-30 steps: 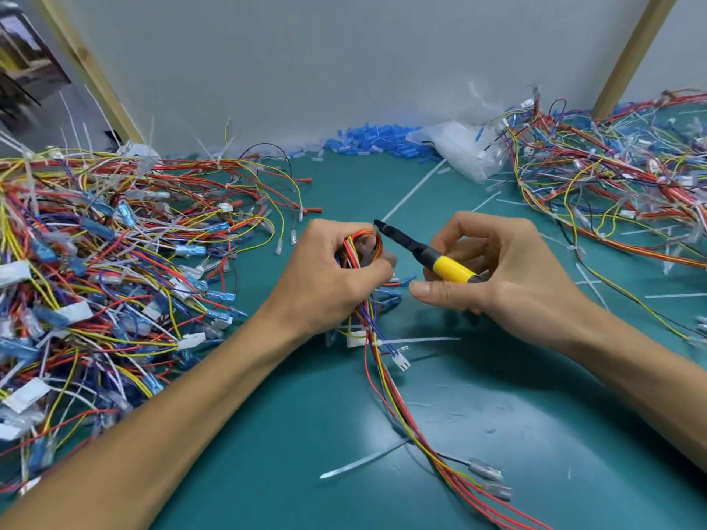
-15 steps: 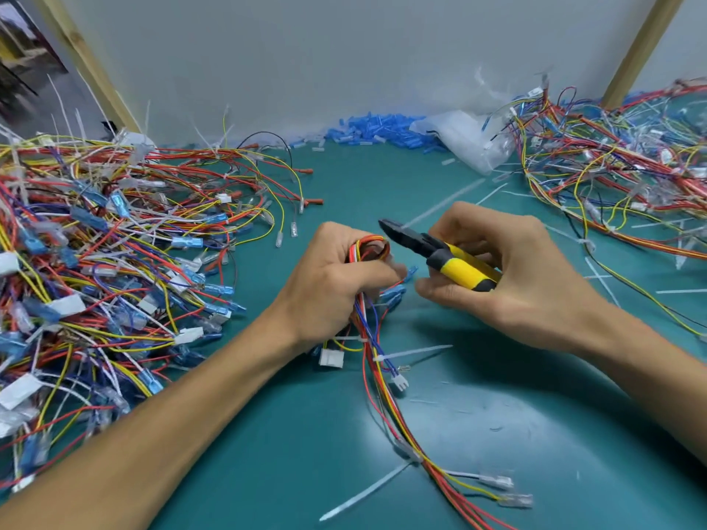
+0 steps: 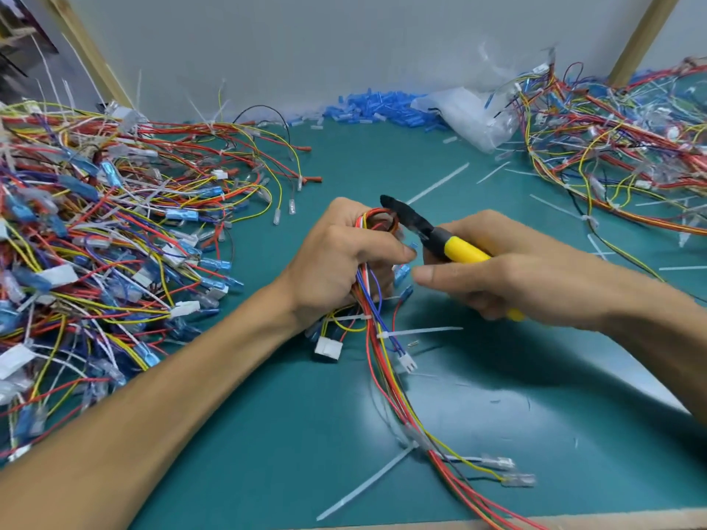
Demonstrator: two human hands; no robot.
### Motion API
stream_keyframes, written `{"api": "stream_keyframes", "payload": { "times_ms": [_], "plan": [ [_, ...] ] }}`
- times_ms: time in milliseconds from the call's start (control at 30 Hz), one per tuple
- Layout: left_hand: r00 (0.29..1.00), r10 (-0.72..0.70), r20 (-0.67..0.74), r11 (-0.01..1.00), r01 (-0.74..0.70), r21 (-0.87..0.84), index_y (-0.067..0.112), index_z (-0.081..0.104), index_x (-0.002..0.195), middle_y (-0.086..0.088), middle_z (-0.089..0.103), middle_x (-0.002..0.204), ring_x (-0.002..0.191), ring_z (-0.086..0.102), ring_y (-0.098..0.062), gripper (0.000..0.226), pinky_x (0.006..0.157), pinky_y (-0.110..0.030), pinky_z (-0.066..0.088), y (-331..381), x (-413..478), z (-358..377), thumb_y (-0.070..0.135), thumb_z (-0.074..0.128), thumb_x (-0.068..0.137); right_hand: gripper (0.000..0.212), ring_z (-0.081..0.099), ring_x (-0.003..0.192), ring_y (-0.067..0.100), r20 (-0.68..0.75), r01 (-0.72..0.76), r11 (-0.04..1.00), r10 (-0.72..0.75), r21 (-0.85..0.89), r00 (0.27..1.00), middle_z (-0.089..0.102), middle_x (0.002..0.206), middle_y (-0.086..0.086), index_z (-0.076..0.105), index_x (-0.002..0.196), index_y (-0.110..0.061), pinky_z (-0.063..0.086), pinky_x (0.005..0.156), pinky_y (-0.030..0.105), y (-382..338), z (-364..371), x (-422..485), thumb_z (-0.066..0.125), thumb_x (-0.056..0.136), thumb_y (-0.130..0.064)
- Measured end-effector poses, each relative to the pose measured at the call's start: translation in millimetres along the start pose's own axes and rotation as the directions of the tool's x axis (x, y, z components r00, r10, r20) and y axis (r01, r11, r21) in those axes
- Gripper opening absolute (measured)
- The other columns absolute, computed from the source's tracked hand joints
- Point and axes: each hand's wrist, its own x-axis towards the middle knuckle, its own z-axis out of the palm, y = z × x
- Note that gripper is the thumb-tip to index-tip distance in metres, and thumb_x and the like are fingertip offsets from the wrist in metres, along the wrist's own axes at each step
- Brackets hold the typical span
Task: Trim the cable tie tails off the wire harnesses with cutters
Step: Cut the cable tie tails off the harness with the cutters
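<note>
My left hand (image 3: 340,258) grips a folded wire harness (image 3: 386,380) of red, yellow, blue and white wires near its looped top. The rest of the harness trails toward the table's front edge. My right hand (image 3: 509,273) holds yellow-handled cutters (image 3: 432,233), whose black jaws point left and sit at the loop above my left thumb. One white cable tie tail (image 3: 421,332) sticks out to the right below my left hand. Another tail (image 3: 367,480) juts out lower down the harness.
A big heap of harnesses (image 3: 99,239) fills the left of the green mat (image 3: 535,434). Another heap (image 3: 619,154) lies at the back right, beside a clear plastic bag (image 3: 470,112) and blue terminal sleeves (image 3: 378,107). Cut white tails (image 3: 440,183) lie scattered behind my hands.
Both hands have stayed close together. The cutter jaws have moved nearer the harness loop, and the right thumb has come closer to my left thumb.
</note>
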Motion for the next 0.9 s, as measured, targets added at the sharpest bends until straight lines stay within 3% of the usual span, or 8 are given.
{"api": "stream_keyframes", "payload": {
  "times_ms": [100,300,433,600,900],
  "plan": [
    [1.0,-0.026,0.011,1.0,0.027,-0.016,0.016,0.032,0.051,0.005,0.022,0.042,0.036,0.017,-0.008,0.04,0.049,-0.046,0.011,1.1,-0.5,1.6,-0.002,0.056,0.078,0.051,0.015,0.052,0.019,0.238,-0.215,0.924,0.143,0.315,0.961,0.018,0.065,0.001,0.03,0.078,-0.007,0.015,0.05,0.027,4.0,-4.1,-0.5,0.074,0.085,-0.033],
    [0.999,-0.044,-0.001,0.999,0.044,-0.028,0.016,0.029,0.052,0.004,0.022,0.043,0.038,0.017,-0.009,0.042,0.049,-0.043,0.013,0.4,1.4,-0.7,-0.002,0.056,0.077,0.021,0.019,0.051,0.011,0.406,-0.382,0.751,0.167,0.538,0.899,0.02,0.063,0.0,0.043,0.073,-0.017,0.026,0.047,0.019,-4.7,-4.7,6.9,0.059,0.086,-0.014],
    [0.998,-0.041,-0.036,0.999,0.04,-0.031,0.019,0.024,0.054,0.005,0.021,0.044,0.038,0.017,-0.009,0.044,0.049,-0.042,0.015,-1.7,2.3,-0.9,-0.002,0.056,0.075,0.017,0.022,0.048,0.011,0.323,-0.385,0.793,0.251,0.472,0.913,0.025,0.058,0.001,0.05,0.06,-0.018,0.028,0.047,0.017,-10.2,0.8,10.4,0.061,0.073,-0.014],
    [1.0,-0.008,-0.018,1.0,0.008,-0.012,0.02,0.022,0.053,0.005,0.019,0.045,0.04,0.014,-0.011,0.047,0.05,-0.042,0.011,-3.5,1.3,0.6,-0.004,0.054,0.077,0.031,0.023,0.05,0.015,0.249,-0.317,0.875,0.236,0.366,0.939,0.027,0.06,0.001,0.045,0.066,-0.018,0.021,0.049,0.023,-10.3,-4.6,1.5,0.072,0.077,-0.026],
    [0.998,0.052,0.023,0.999,-0.052,-0.003,0.015,0.036,0.047,0.003,0.024,0.043,0.038,0.017,-0.013,0.04,0.045,-0.039,0.012,-3.6,-0.3,0.5,-0.004,0.054,0.077,0.014,0.028,0.056,0.018,0.394,-0.353,0.853,0.194,0.384,0.898,0.031,0.059,0.007,0.039,0.075,-0.005,0.023,0.056,0.031,-23.8,-3.7,7.3,0.049,0.066,-0.005]
  ]
}}
